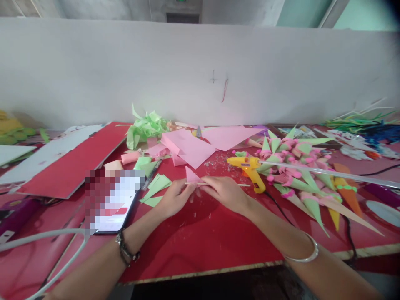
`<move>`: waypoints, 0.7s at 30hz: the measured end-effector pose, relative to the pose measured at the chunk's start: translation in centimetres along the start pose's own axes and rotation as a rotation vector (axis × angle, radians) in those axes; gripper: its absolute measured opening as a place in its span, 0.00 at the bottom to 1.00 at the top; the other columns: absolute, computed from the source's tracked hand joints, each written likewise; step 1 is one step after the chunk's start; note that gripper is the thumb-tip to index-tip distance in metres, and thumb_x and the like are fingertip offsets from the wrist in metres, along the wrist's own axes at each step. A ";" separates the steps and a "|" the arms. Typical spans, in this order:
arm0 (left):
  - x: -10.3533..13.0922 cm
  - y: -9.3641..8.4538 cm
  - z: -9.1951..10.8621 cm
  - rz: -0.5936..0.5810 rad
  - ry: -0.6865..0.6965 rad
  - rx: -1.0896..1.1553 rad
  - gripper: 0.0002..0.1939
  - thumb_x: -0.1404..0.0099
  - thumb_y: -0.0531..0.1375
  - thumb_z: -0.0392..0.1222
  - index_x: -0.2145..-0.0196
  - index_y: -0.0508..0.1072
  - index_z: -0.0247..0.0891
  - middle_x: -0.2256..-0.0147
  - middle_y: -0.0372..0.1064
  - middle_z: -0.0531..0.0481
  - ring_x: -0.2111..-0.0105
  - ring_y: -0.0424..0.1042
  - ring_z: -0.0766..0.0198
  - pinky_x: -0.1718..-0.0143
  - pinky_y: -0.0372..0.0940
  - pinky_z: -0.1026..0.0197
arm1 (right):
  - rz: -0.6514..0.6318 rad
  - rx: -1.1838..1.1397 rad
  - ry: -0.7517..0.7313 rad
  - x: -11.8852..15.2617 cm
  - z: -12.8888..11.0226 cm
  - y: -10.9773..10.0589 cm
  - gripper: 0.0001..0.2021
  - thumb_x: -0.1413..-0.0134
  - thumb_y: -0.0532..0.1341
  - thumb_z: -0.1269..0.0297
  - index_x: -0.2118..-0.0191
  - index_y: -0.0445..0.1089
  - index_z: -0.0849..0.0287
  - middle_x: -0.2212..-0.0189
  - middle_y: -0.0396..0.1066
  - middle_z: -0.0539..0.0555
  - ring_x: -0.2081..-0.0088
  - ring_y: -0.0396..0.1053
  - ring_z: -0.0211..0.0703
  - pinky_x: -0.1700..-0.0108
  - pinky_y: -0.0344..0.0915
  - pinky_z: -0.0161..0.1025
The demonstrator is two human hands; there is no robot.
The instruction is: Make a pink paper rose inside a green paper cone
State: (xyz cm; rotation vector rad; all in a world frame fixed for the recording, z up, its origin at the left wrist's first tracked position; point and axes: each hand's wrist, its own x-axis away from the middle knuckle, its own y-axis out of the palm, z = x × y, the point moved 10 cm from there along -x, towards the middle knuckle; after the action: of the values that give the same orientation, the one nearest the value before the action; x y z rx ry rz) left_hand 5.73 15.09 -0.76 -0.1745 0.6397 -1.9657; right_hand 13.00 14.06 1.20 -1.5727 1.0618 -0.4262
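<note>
My left hand (175, 197) and my right hand (225, 194) meet over the red tabletop, fingers closed in pinches. Between them a small pink paper piece (191, 175) stands up in a point, wrapped against a thin pale stick (243, 184). The left fingers pinch the paper at the stick's left end. My right fingers press on the stick and the paper's right side; the stick's far end sticks out past them. Green paper pieces (160, 183) lie just left of my left hand. Right of my right hand rests a yellow glue gun (250, 168) with a long clear glue stick (312, 169) in it.
Pink sheets (190, 146) and crumpled green paper (146, 127) lie at the back. A lit phone (120, 204) and a red board (78, 160) are on the left. Several pink-and-green paper cones (300, 166) pile up on the right. A white wall (156, 75) closes off the back.
</note>
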 end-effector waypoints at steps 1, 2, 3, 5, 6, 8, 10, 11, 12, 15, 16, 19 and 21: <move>0.0 -0.1 -0.1 0.007 -0.005 0.000 0.18 0.37 0.44 0.44 0.77 0.66 0.34 0.82 0.61 0.54 0.79 0.63 0.69 0.73 0.57 0.67 | -0.007 0.020 -0.005 0.0 -0.1 0.1 0.11 0.43 0.49 0.61 0.62 0.65 0.59 0.70 0.72 0.53 0.68 0.70 0.41 0.70 0.59 0.32; 0.0 -0.3 -0.2 0.020 -0.011 -0.001 0.18 0.37 0.44 0.43 0.78 0.65 0.34 0.82 0.61 0.54 0.79 0.63 0.69 0.74 0.57 0.67 | -0.010 0.039 -0.013 0.0 -0.2 0.1 0.12 0.43 0.49 0.61 0.61 0.65 0.59 0.70 0.72 0.54 0.68 0.70 0.41 0.70 0.59 0.33; -0.1 -0.4 -0.4 0.035 -0.018 -0.005 0.18 0.37 0.44 0.43 0.80 0.64 0.34 0.82 0.60 0.55 0.80 0.62 0.70 0.75 0.56 0.67 | -0.010 0.054 -0.020 0.0 -0.2 0.1 0.12 0.43 0.49 0.60 0.60 0.65 0.59 0.69 0.72 0.54 0.67 0.70 0.42 0.69 0.59 0.33; -0.1 -0.8 -0.7 0.059 -0.030 -0.031 0.18 0.38 0.45 0.44 0.82 0.60 0.35 0.84 0.58 0.56 0.82 0.60 0.71 0.78 0.54 0.68 | -0.004 0.071 -0.031 0.0 -0.4 0.0 0.13 0.43 0.48 0.60 0.60 0.65 0.59 0.67 0.72 0.55 0.66 0.70 0.42 0.69 0.59 0.34; -0.1 -0.9 -0.8 0.068 -0.036 -0.049 0.19 0.38 0.45 0.46 0.83 0.59 0.35 0.85 0.57 0.57 0.83 0.58 0.71 0.80 0.53 0.68 | 0.001 0.070 -0.036 0.0 -0.5 0.0 0.13 0.43 0.48 0.60 0.60 0.65 0.59 0.67 0.72 0.55 0.65 0.70 0.42 0.68 0.59 0.34; -0.2 -1.0 -0.8 0.069 -0.037 -0.082 0.20 0.38 0.45 0.48 0.83 0.58 0.36 0.86 0.55 0.57 0.84 0.57 0.71 0.81 0.51 0.68 | 0.011 0.054 -0.044 0.1 -0.5 -0.2 0.13 0.43 0.48 0.60 0.61 0.66 0.59 0.68 0.72 0.55 0.66 0.69 0.42 0.69 0.58 0.33; -0.1 -0.9 -0.6 0.068 -0.025 -0.115 0.21 0.37 0.44 0.48 0.83 0.57 0.36 0.86 0.54 0.57 0.84 0.57 0.71 0.81 0.51 0.67 | 0.016 0.037 -0.048 0.1 -0.5 -0.2 0.13 0.43 0.48 0.59 0.62 0.66 0.59 0.69 0.72 0.54 0.68 0.69 0.41 0.70 0.57 0.33; -0.1 -0.9 -0.5 0.068 -0.017 -0.133 0.21 0.37 0.43 0.48 0.83 0.56 0.36 0.85 0.54 0.57 0.84 0.57 0.71 0.80 0.51 0.67 | 0.016 0.033 -0.049 0.1 -0.4 -0.2 0.13 0.43 0.48 0.59 0.63 0.66 0.59 0.70 0.72 0.54 0.69 0.69 0.41 0.71 0.57 0.33; -0.1 -0.9 -0.4 0.067 -0.006 -0.154 0.21 0.37 0.43 0.48 0.83 0.56 0.36 0.85 0.54 0.57 0.83 0.56 0.71 0.80 0.50 0.67 | 0.015 0.031 -0.049 0.1 -0.4 -0.2 0.13 0.43 0.48 0.59 0.63 0.66 0.59 0.70 0.72 0.54 0.69 0.69 0.40 0.71 0.57 0.33; 0.0 -0.8 0.1 0.070 0.034 -0.222 0.19 0.37 0.43 0.47 0.81 0.56 0.37 0.84 0.53 0.57 0.82 0.55 0.71 0.80 0.50 0.67 | 0.019 0.030 -0.051 0.1 -0.2 -0.2 0.14 0.43 0.48 0.58 0.63 0.67 0.59 0.68 0.72 0.54 0.67 0.69 0.41 0.69 0.58 0.33; 0.0 -0.7 0.3 0.067 0.049 -0.238 0.17 0.37 0.43 0.46 0.80 0.56 0.37 0.83 0.54 0.57 0.82 0.55 0.71 0.79 0.50 0.67 | 0.021 0.029 -0.052 0.1 -0.2 -0.2 0.14 0.43 0.47 0.58 0.62 0.67 0.59 0.68 0.72 0.54 0.66 0.69 0.42 0.68 0.58 0.33; 0.0 -0.5 0.6 0.037 0.084 -0.231 0.16 0.36 0.42 0.44 0.78 0.57 0.37 0.81 0.55 0.57 0.81 0.57 0.70 0.77 0.51 0.66 | 0.020 0.026 -0.046 0.1 -0.2 -0.1 0.15 0.43 0.47 0.58 0.60 0.67 0.58 0.68 0.73 0.54 0.66 0.70 0.41 0.68 0.59 0.33; -0.1 -0.3 0.7 0.002 0.095 -0.204 0.16 0.35 0.42 0.44 0.78 0.56 0.37 0.81 0.56 0.56 0.80 0.58 0.69 0.76 0.53 0.66 | 0.021 0.022 -0.041 0.1 -0.1 0.0 0.15 0.43 0.47 0.58 0.59 0.67 0.57 0.70 0.73 0.54 0.67 0.70 0.41 0.68 0.59 0.32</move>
State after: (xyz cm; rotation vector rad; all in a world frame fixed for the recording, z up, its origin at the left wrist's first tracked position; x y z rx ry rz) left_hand 5.83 15.00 -0.04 -0.2059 0.9030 -1.9143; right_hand 12.92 13.93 1.18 -1.5436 1.0378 -0.3889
